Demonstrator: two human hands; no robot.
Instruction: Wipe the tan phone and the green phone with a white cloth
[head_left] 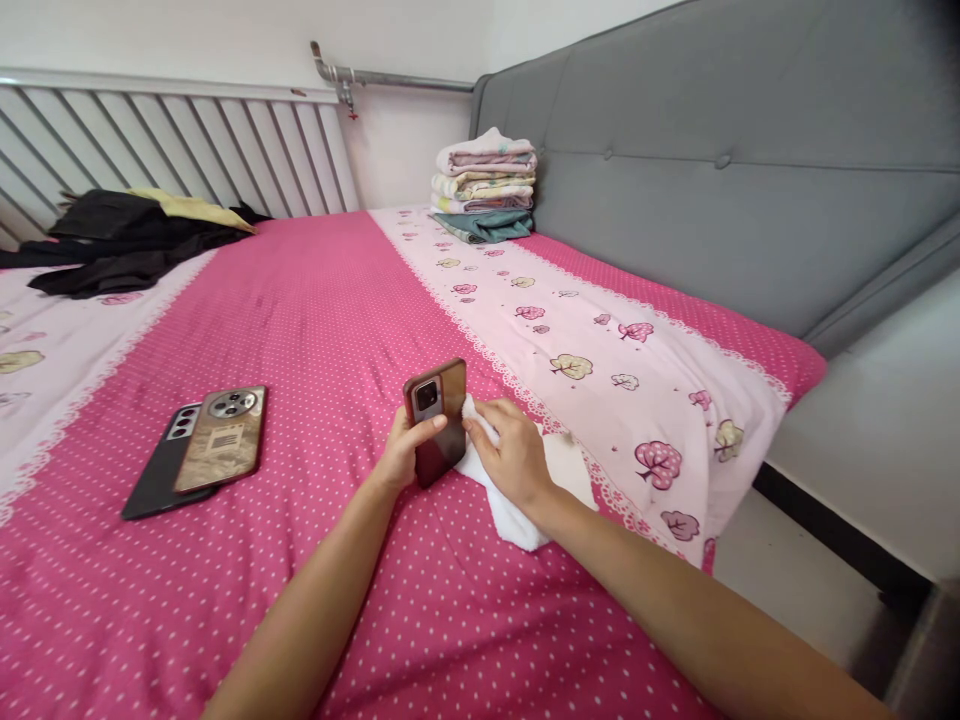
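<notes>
My left hand (403,450) grips a smartphone (442,440) in a brown-edged case, its thumb lying across the back below the camera block. The phone stands tilted on its long side's lower end, close above the bed. Bunched in the fingers of my right hand (514,450) is a white cloth (514,515), pressed against the phone's right edge. The rest of that cloth hangs down onto the pink sheet. To the left lie two more phones: a dark one (161,470) and, overlapping it, one with a marbled gold-brown back (223,440).
The bed (300,300) has a pink dotted sheet with printed pale bands. Folded fabrics (486,185) are stacked by the grey headboard (697,170). Dark clothes (127,235) lie at the far left before a white radiator (187,150). The bed's edge drops to the floor (795,580) at right.
</notes>
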